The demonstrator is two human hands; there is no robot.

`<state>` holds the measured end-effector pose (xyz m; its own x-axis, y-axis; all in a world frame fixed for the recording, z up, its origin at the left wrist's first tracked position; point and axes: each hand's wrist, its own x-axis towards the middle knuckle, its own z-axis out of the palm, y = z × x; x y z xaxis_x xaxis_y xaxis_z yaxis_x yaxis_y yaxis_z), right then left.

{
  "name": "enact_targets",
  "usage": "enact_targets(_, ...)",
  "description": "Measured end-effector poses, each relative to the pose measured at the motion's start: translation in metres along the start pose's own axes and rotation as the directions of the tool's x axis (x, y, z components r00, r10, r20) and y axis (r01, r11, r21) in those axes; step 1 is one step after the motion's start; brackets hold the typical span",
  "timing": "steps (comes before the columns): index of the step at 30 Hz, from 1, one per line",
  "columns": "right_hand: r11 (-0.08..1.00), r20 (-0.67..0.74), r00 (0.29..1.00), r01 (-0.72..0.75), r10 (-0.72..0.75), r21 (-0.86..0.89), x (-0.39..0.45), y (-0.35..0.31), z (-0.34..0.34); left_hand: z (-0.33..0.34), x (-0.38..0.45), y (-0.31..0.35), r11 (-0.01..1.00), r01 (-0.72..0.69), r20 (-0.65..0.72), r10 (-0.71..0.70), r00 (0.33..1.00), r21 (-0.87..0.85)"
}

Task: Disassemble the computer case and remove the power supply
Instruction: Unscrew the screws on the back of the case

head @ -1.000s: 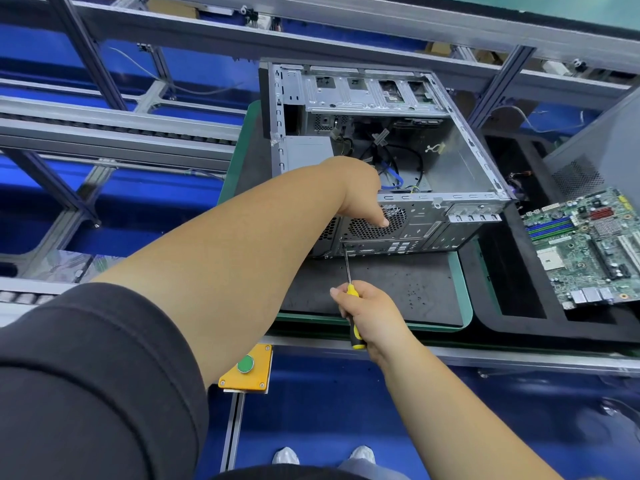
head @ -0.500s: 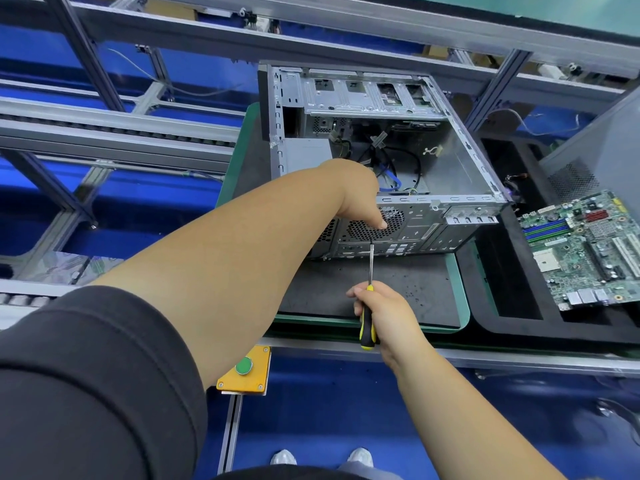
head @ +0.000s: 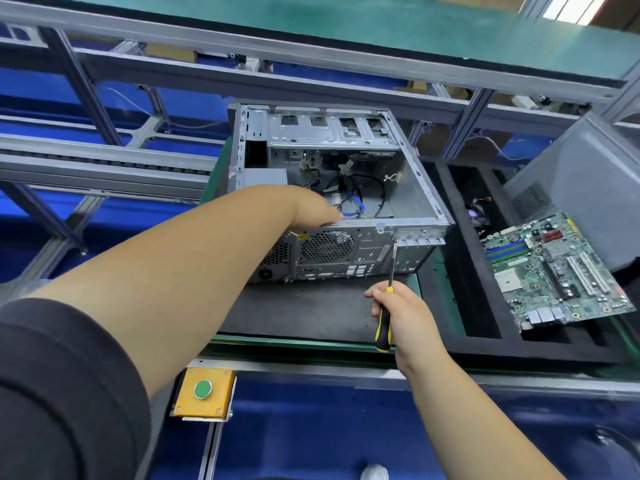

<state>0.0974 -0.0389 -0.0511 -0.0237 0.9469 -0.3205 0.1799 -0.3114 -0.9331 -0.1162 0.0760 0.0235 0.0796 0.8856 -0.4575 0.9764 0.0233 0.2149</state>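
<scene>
The open grey computer case [head: 408,188] lies on its side on a dark mat, its rear panel with the fan grille [head: 327,245] facing me. The grey power supply [head: 265,176] sits inside at the left, partly hidden by my forearm. My left hand [head: 311,209] rests on the top rear edge of the case above the fan grille, fingers stretched along the rim. My right hand [head: 401,317] grips the yellow-and-black handle of a screwdriver [head: 383,323]. Its tip touches the rear panel by the expansion-slot bracket [head: 419,239].
A green motherboard [head: 554,268] leans on a black foam tray [head: 478,306] at the right, with a grey side panel [head: 588,188] behind it. An orange box with a green button [head: 204,389] hangs at the bench's front edge. Aluminium frame rails [head: 104,168] run left and behind.
The screwdriver has moved right, from under the fan grille to the expansion-slot bracket. My left hand has lifted from the fan grille onto the case's top rear edge.
</scene>
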Motion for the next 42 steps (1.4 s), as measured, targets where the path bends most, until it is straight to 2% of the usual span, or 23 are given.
enact_targets(3,0.999,0.068,0.997,0.03,-0.029,-0.016,0.006,-0.01,-0.019,-0.005,0.0,0.008,0.997,0.046,0.015,-0.045,0.999,-0.069)
enact_targets(8,0.997,0.098,0.992,0.074,-0.074,0.001,0.017,-0.023,-0.06,-0.005,0.004,0.029,0.992,0.11,0.007,-0.111,0.994,0.056)
enact_targets(10,0.996,0.128,0.988,0.082,-0.084,0.022,0.021,-0.028,-0.077,-0.005,0.005,0.036,0.988,0.144,-0.026,-0.143,0.989,0.061)
enact_targets(12,0.996,0.142,0.986,0.083,-0.088,0.038,0.028,-0.032,-0.094,-0.005,0.002,0.047,0.99,0.139,-0.126,-0.137,0.983,0.011)
enact_targets(14,0.995,0.152,0.984,0.088,-0.093,0.042,0.036,-0.036,-0.111,-0.005,-0.002,0.065,0.986,0.061,-0.31,-0.106,0.945,-0.152)
enact_targets(16,0.992,0.157,0.979,0.125,-0.128,0.029,0.043,-0.038,-0.127,-0.004,-0.006,0.094,0.922,-0.111,-0.454,-0.076,0.888,-0.371)
enact_targets(18,0.989,0.167,0.975,0.143,-0.146,0.025,0.048,-0.039,-0.139,-0.003,-0.008,0.127,0.815,-0.263,-0.512,-0.049,0.857,-0.517)
enact_targets(20,0.99,0.189,0.972,0.14,-0.141,0.02,0.053,-0.041,-0.153,0.0,-0.007,0.16,0.734,-0.343,-0.534,-0.031,0.845,-0.586)
enact_targets(25,0.99,0.209,0.967,0.144,-0.143,0.012,0.064,-0.043,-0.186,0.012,0.005,0.228,0.527,-0.381,-0.467,-0.036,0.883,-0.76)
enact_targets(32,0.993,0.211,0.97,0.117,-0.121,0.034,0.077,-0.03,-0.228,0.027,0.026,0.279,0.367,-0.302,-0.334,-0.027,0.942,-0.88)
enact_targets(39,0.996,0.226,0.971,0.083,-0.076,-0.019,0.09,-0.006,-0.262,0.057,0.054,0.306,0.358,-0.282,-0.338,-0.104,0.935,-0.89)
enact_targets(42,0.998,0.189,0.982,0.039,-0.027,-0.058,0.097,0.007,-0.276,0.076,0.07,0.303,0.406,-0.194,-0.297,-0.206,0.932,-0.893)
